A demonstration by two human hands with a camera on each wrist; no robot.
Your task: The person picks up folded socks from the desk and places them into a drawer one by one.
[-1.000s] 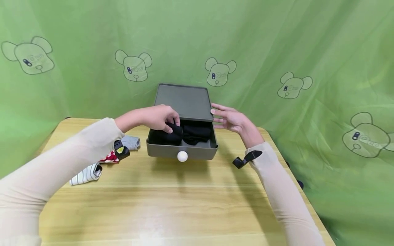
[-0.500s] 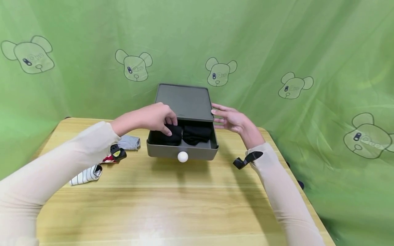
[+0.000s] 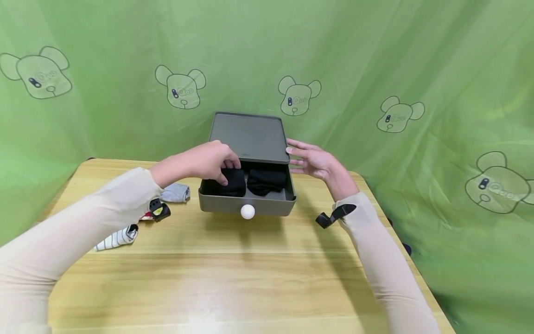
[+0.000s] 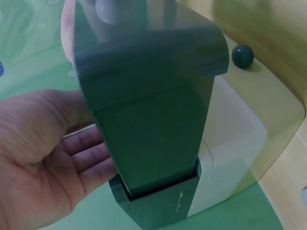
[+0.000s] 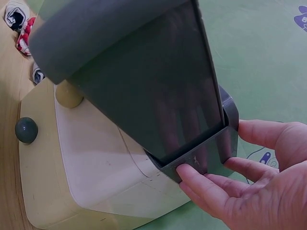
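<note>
A dark grey drawer (image 3: 233, 204) with a white ball knob (image 3: 248, 212) stands pulled out of the small cabinet (image 3: 250, 137). Two folded black cloth bundles lie in it side by side, a left one (image 3: 235, 185) and a right one (image 3: 268, 181). My left hand (image 3: 206, 160) reaches over the drawer's left side, its thumb at the left bundle and its fingers loosely bent above it. In the left wrist view the drawer wall hides those fingertips. My right hand (image 3: 314, 161) rests spread fingers against the cabinet's right side, as the right wrist view shows too.
Lower cabinet fronts are white and cream, with a dark knob (image 5: 26, 130) and a cream knob (image 5: 69, 95). Left of the cabinet lie folded grey cloth (image 3: 176, 193), red patterned cloth (image 3: 147, 216) and white striped cloth (image 3: 118, 238) on the wooden table (image 3: 250, 278). A green curtain hangs behind.
My left hand has drawn slightly left, its thumb sliding toward the left bundle's outer side, and that bundle sits lower in the drawer. The right hand stays in place.
</note>
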